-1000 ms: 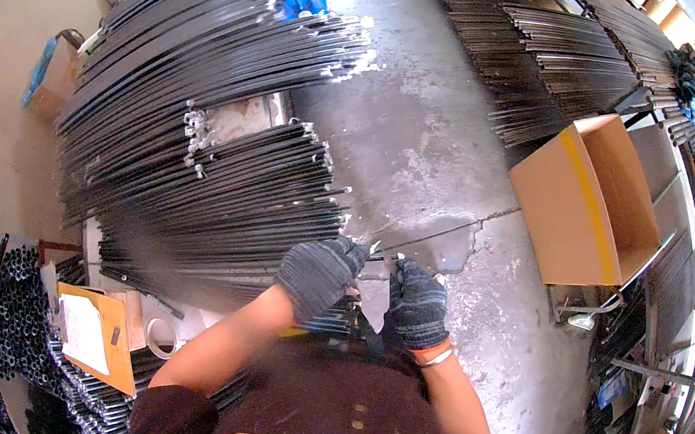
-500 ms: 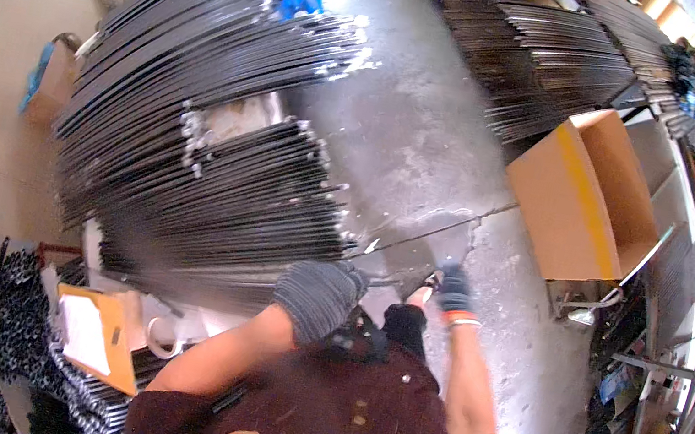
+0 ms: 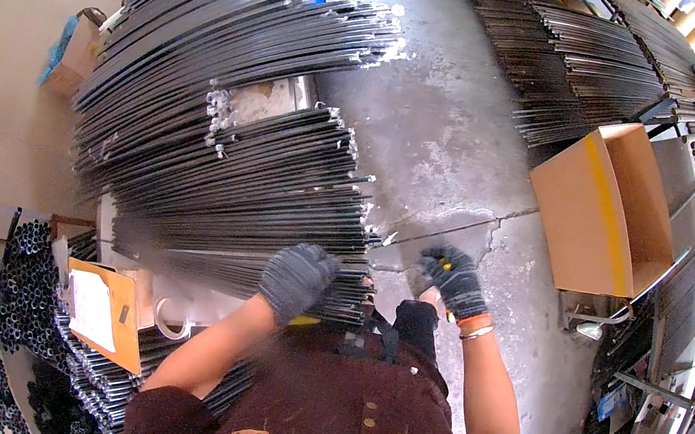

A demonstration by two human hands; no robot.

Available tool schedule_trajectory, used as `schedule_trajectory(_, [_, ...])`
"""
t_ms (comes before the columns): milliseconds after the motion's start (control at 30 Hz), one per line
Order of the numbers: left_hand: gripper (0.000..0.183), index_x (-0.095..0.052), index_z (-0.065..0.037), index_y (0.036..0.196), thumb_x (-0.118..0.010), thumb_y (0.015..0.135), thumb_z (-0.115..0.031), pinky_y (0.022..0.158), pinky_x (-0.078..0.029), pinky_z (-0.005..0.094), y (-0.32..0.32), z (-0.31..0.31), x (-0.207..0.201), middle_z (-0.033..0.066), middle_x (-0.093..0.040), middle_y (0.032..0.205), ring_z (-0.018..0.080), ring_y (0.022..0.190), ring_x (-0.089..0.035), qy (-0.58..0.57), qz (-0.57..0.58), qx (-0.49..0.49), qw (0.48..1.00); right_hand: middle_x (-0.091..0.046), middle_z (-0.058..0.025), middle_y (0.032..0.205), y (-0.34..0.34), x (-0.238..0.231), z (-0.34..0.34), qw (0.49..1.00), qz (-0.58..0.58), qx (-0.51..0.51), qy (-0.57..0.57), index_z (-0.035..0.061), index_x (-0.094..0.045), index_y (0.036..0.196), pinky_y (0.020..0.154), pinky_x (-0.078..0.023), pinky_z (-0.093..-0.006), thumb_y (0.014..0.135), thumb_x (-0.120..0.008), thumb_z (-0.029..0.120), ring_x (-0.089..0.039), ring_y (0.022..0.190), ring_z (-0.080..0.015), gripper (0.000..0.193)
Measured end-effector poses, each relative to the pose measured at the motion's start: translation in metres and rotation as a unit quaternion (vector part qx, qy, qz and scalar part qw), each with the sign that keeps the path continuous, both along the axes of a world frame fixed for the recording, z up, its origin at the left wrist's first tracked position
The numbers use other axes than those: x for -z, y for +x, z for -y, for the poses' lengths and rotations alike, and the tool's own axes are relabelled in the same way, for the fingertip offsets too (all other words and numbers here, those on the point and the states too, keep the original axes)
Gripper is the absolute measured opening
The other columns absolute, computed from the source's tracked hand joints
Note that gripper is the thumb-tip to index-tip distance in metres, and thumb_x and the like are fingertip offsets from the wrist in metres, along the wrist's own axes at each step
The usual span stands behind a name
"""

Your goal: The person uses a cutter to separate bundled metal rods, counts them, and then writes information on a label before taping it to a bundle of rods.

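The left hand (image 3: 297,277) in a grey glove rests on a big pile of thin black rods (image 3: 266,203), fingers curled on top. The right hand (image 3: 452,279) has its fingers closed around one thin rod (image 3: 433,235), which sticks out over the grey floor (image 3: 437,131).

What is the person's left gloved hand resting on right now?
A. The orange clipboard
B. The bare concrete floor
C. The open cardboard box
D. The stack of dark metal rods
D. The left hand lies on the near edge of the stack of dark metal rods, while the cardboard box sits off to the right and the orange clipboard lies lower left, both untouched.
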State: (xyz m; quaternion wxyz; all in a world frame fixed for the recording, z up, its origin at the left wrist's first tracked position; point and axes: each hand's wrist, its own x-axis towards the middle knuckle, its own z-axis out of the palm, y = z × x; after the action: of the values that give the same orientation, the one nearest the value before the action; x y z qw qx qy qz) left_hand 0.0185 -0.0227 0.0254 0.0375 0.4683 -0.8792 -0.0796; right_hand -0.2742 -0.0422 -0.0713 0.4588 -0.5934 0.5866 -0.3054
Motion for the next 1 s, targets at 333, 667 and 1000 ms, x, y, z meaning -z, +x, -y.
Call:
schedule_trajectory(333, [0.02,-0.067,-0.008,0.097,-0.059,0.082,-0.017,0.069,-0.048,0.044,0.013,0.008,0.012,0.0112,-0.063,0.087,0.031,0.082,-0.061,-0.091,-0.054,-0.072,0.992,-0.068,-0.003,0.096,0.079,-0.009,-0.001,0.942,0.241,-0.074,0.22,0.0034,-0.061,0.121,0.072,-0.05,-0.0276,0.089,-0.067,0.019,-0.06,0.085,-0.0113,0.036])
schedule_trajectory(667, [0.027,-0.066,-0.007,0.106,-0.055,0.083,-0.018,0.075,-0.047,0.043,0.005,0.015,0.0,0.0109,-0.064,0.094,0.0281,0.087,-0.06,-0.058,-0.049,-0.005,0.997,-0.064,0.0033,0.091,0.076,-0.021,-0.017,0.941,0.297,-0.015,0.162,0.007,-0.067,0.103,0.069,-0.046,-0.0249,0.085,-0.072,0.012,-0.054,0.08,-0.0076,0.019])
schedule_trajectory(1000, [0.034,-0.061,-0.007,0.116,-0.051,0.085,-0.014,0.067,-0.05,0.0426,0.009,0.01,0.001,0.0138,-0.062,0.101,0.0301,0.084,-0.059,-0.072,-0.005,0.055,0.996,-0.066,-0.0121,0.106,0.057,-0.066,-0.033,0.993,0.087,-0.08,-0.014,0.0025,-0.056,0.122,0.084,-0.051,-0.0346,0.076,-0.069,0.012,-0.064,0.091,-0.024,0.049])
